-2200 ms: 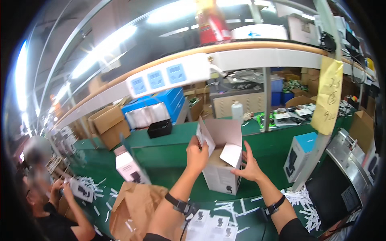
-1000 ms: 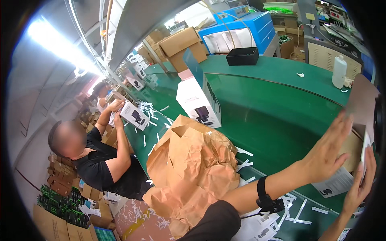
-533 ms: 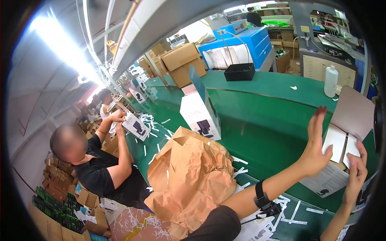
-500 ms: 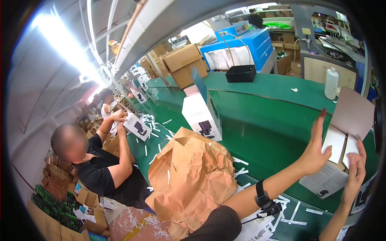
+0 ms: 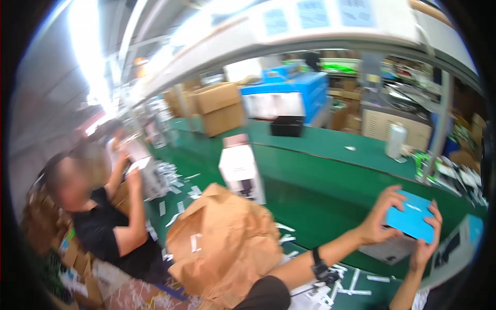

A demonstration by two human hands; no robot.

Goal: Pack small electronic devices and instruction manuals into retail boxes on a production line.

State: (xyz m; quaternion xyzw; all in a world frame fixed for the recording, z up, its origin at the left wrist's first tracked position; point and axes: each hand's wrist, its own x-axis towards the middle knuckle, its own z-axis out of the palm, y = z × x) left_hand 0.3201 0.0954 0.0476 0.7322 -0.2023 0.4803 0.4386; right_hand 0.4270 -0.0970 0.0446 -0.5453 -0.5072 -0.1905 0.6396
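Note:
A white carton box (image 5: pixel 385 252) stands on the green bench at the right, its blue lid (image 5: pixel 412 213) folded down over the top. My left hand (image 5: pixel 383 214) is at the lid's left side, fingers bent over its edge. At the opposite side, my right hand (image 5: pixel 430 235) grips the lid, thumb and fingers at its edge. The inside of the box is hidden under the lid.
Crumpled brown paper (image 5: pixel 227 243) lies left of my left forearm. Beyond it stands another white box (image 5: pixel 240 168) with its flap up. A further box (image 5: pixel 454 245) is at the far right. On the left, a co-worker (image 5: pixel 111 222) handles a white box (image 5: pixel 147 178). Paper strips litter the bench.
The box's raised lid has come down, covering the white inner flaps. My left hand has moved from the air onto the lid. The view has shifted.

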